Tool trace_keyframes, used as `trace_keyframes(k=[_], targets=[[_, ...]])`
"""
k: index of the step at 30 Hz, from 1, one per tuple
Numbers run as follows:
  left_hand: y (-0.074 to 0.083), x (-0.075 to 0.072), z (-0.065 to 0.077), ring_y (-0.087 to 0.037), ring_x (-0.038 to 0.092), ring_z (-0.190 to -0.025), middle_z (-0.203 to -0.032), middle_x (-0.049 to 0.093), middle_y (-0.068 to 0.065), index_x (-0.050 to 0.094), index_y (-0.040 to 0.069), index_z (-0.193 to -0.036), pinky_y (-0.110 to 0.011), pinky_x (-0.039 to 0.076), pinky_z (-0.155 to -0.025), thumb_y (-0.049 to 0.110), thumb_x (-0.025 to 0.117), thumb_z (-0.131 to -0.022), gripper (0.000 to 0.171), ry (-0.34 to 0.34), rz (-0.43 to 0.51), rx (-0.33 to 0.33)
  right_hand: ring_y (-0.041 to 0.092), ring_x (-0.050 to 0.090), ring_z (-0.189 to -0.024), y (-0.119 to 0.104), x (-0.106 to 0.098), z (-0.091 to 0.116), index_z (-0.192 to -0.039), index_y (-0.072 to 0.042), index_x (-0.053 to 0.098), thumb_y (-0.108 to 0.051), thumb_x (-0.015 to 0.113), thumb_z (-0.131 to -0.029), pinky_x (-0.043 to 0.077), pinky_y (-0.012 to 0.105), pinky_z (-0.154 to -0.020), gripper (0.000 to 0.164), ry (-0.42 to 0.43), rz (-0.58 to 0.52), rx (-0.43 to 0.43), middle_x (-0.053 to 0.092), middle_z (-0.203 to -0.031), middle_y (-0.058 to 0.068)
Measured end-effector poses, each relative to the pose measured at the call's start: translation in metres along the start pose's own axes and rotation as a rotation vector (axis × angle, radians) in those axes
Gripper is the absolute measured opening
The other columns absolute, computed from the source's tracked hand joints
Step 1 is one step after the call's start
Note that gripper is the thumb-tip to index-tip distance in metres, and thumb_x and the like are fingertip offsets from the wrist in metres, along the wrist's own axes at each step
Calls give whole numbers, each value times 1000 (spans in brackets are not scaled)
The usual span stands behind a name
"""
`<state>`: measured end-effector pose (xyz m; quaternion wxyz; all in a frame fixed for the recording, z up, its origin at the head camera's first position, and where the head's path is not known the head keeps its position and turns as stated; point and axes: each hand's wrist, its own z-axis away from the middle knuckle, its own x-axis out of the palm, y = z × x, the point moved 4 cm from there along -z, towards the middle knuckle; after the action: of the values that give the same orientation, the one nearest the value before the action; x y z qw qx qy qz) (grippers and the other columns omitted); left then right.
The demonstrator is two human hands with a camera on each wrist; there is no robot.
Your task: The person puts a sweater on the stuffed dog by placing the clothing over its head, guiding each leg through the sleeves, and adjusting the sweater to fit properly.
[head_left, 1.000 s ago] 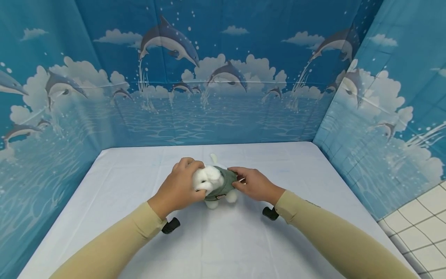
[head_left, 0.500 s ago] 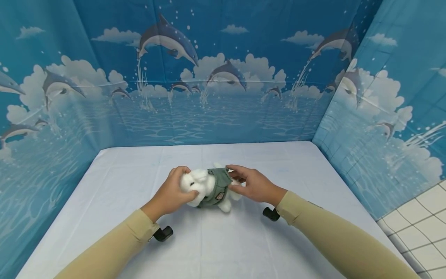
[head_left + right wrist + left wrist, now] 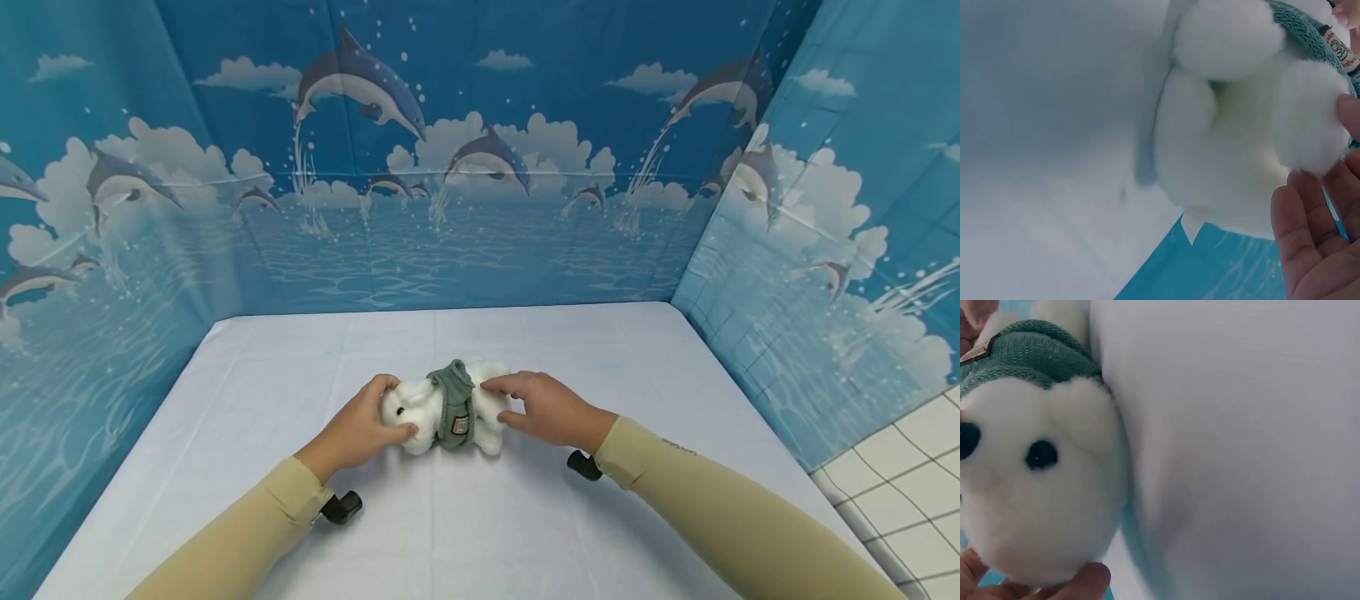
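Observation:
A white plush dog (image 3: 420, 410) in a grey-green knitted sweater (image 3: 454, 408) lies on the white tabletop, its head to the left. My left hand (image 3: 352, 429) holds the head, thumb on the near side and fingers at the far side. In the left wrist view the dog's dark eye (image 3: 1042, 454) shows, with fingertips (image 3: 1091, 581) beneath the head. My right hand (image 3: 551, 408) is at the hind end, index finger and thumb spread. In the right wrist view its other fingers lie nearly straight beside a white paw (image 3: 1311, 119), which the thumb touches. A small label (image 3: 460, 426) sits on the sweater.
The white-covered table (image 3: 570, 533) ends at a blue dolphin-print curtain (image 3: 480, 242) at the back and sides. A black wrist camera (image 3: 342, 507) hangs under the left cuff, and another black camera (image 3: 584, 465) under the right. White tiles (image 3: 900, 492) lie beyond the right edge.
The plush dog has shifted left and its body has turned to lie lengthwise. My left hand moved left with the head. The sweater now sits mid-body, and the right hand has barely moved.

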<state>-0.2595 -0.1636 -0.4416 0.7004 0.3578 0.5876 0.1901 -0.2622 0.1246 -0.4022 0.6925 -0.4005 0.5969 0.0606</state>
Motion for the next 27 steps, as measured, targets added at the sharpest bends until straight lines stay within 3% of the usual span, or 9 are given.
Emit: trace_keyframes(k=[4,10,18,27], targets=[[1,-2,1,-26,58,-120,-142,58,-12,45,13,-145,-48,49,-98,46,80,-92,71,-17,-34,-18,31,57,-141,-2,3,1,-150,-9,58,-9,72,-100,50,47,-114,53,-24,64,-46,60,-152,8],[3,-3,2,-24,60,-115,-140,61,-11,46,13,-146,-45,50,-92,48,80,-92,72,-40,-63,-54,30,57,-140,-3,8,0,-145,-8,61,-3,74,-97,44,46,-120,51,-22,138,-107,63,-147,8],[-2,-3,0,-25,60,-118,-142,61,-12,47,16,-146,-46,50,-93,51,78,-93,71,-44,-80,-48,25,58,-134,-3,21,-4,-146,-11,57,-6,76,-97,54,40,-106,53,0,156,-65,59,-143,7],[4,-7,-1,-37,50,-144,-158,49,-17,39,11,-157,-58,45,-112,48,78,-94,83,-77,-100,-33,11,59,-101,-7,25,0,-146,-12,59,-12,71,-102,55,28,-84,46,95,219,-131,58,-129,3]])
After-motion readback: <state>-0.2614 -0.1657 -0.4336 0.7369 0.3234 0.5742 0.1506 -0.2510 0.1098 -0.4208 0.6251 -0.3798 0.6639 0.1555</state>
